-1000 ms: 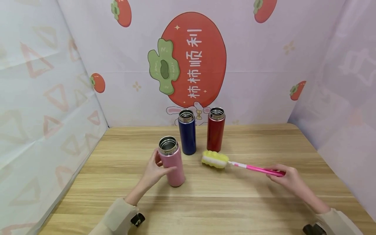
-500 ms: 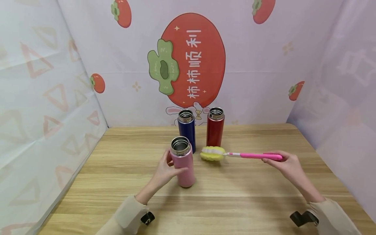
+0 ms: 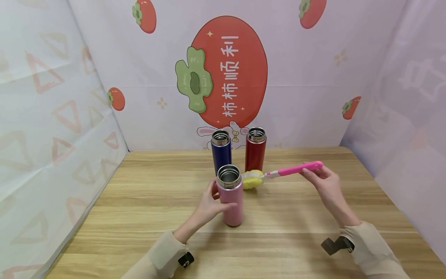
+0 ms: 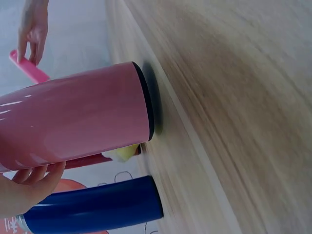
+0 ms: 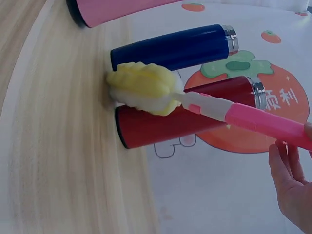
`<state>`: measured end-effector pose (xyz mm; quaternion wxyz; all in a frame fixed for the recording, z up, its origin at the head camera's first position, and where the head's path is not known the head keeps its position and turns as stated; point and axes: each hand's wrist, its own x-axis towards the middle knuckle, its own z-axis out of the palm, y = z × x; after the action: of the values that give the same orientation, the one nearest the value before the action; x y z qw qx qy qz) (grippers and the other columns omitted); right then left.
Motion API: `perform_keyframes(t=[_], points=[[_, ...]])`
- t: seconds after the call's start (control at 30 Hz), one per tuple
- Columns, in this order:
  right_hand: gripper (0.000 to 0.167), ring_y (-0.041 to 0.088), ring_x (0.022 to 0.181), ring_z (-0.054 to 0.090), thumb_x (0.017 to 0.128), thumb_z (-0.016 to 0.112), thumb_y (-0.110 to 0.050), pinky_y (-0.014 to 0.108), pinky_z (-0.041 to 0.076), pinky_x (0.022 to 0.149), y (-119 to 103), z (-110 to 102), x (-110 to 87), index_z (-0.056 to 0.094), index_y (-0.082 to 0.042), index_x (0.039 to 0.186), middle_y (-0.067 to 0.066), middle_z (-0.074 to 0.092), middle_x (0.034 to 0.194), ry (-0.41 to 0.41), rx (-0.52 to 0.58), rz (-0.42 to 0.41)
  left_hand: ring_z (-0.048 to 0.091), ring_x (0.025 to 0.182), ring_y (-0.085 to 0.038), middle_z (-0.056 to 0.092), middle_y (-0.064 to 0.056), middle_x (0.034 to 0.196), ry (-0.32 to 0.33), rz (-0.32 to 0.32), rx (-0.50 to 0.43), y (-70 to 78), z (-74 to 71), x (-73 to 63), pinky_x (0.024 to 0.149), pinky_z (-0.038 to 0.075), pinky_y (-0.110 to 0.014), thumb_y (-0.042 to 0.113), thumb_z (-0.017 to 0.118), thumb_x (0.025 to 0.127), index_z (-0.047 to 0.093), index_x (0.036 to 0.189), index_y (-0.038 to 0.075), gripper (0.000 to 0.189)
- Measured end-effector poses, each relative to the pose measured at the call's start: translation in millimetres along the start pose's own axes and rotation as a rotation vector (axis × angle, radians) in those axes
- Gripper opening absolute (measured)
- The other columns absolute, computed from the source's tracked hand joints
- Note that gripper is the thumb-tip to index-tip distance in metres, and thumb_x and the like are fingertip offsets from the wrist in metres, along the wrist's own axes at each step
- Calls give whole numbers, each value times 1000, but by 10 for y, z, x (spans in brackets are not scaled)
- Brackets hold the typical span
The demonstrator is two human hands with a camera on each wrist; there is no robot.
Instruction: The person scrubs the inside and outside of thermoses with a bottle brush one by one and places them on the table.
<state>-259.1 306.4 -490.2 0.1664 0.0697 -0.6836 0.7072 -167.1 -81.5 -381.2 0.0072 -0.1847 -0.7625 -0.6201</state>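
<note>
My left hand [image 3: 208,206] grips a pink thermos bottle [image 3: 232,215] around its side, its steel mouth uncapped and facing up. The left wrist view shows the bottle's dark base close over the table, with a shadow beside it. In my right hand [image 3: 329,188] is a bottle brush, pinched by its pink handle [image 3: 294,169]. The handle slants up to the right, and the brush's yellow and white sponge head [image 5: 144,87] points down to the left. In the head view the pink bottle partly covers the sponge. The right wrist view has the sponge overlapping the red bottle.
A blue thermos bottle [image 3: 221,155] and a red thermos bottle [image 3: 255,155] stand uncapped behind the pink one, near the back of the wooden table [image 3: 150,224]. A printed cloth backdrop [image 3: 299,77] rises behind the table's far edge, with cloth sides left and right.
My left hand has carried the pink bottle to the right, now in front of the blue one. My right hand has raised the brush's handle and moved left, so the brush tilts sponge down.
</note>
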Motion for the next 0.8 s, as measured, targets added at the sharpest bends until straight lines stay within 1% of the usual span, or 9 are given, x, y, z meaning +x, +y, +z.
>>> perform_keyframes(t=[0.1, 0.13, 0.3, 0.37, 0.47, 0.57, 0.63, 0.73, 0.8], points=[[40, 32, 107, 51, 82, 59, -2, 34, 43, 86, 56, 62, 82, 49, 4, 120, 23, 52, 116, -47, 194, -37, 51, 104, -29, 49, -15, 117, -25, 8, 0, 45, 53, -5, 87, 41, -42, 1, 76, 64, 37, 126, 3, 73], [40, 33, 108, 50, 82, 58, 1, 35, 42, 86, 76, 79, 111, 47, 5, 121, 24, 50, 118, -57, 235, -52, 51, 105, -28, 49, -14, 118, -34, 7, 0, 48, 69, -4, 88, 41, -42, 1, 76, 64, 37, 125, 4, 73], [39, 36, 110, 48, 83, 54, 6, 40, 41, 86, 152, 158, 228, 44, 9, 121, 30, 43, 121, -65, 340, -115, 51, 105, -26, 50, -12, 117, -66, 13, 5, 34, 141, 4, 88, 42, -40, 4, 77, 65, 37, 124, 5, 71], [39, 37, 110, 47, 83, 53, 6, 40, 41, 86, 174, 179, 260, 43, 10, 121, 32, 40, 122, -67, 355, -129, 52, 105, -26, 51, -12, 116, -73, 9, 9, 29, 162, 6, 87, 42, -39, 4, 77, 65, 38, 124, 6, 71], [39, 37, 111, 47, 83, 54, 6, 41, 42, 85, 209, 205, 307, 43, 9, 120, 32, 40, 122, -59, 355, -144, 52, 104, -25, 51, -12, 115, -80, 4, 8, 30, 187, 8, 87, 42, -39, 4, 77, 65, 38, 124, 6, 71], [38, 38, 111, 46, 83, 55, 4, 42, 42, 85, 248, 225, 370, 44, 9, 119, 31, 42, 120, -30, 357, -153, 52, 104, -25, 52, -12, 114, -81, 5, 5, 30, 204, 13, 87, 42, -39, 4, 76, 65, 38, 124, 6, 71], [38, 39, 110, 46, 83, 55, 3, 43, 42, 85, 273, 235, 425, 44, 8, 119, 30, 44, 118, -7, 354, -161, 52, 103, -25, 53, -13, 113, -83, 20, 3, 25, 214, 17, 86, 42, -39, 4, 76, 65, 38, 124, 5, 71], [38, 38, 107, 49, 83, 57, 1, 43, 43, 84, 269, 244, 508, 45, 6, 119, 28, 47, 116, 9, 333, -204, 52, 103, -25, 53, -13, 113, -89, 37, 6, -22, 227, 32, 86, 43, -38, 4, 77, 64, 37, 125, 6, 73], [36, 37, 104, 51, 83, 55, 4, 42, 44, 83, 190, 259, 539, 46, 6, 118, 26, 50, 112, -7, 361, -224, 51, 105, -24, 52, -10, 115, -94, 32, 7, -88, 235, 46, 87, 42, -38, 6, 77, 65, 36, 127, 9, 74]])
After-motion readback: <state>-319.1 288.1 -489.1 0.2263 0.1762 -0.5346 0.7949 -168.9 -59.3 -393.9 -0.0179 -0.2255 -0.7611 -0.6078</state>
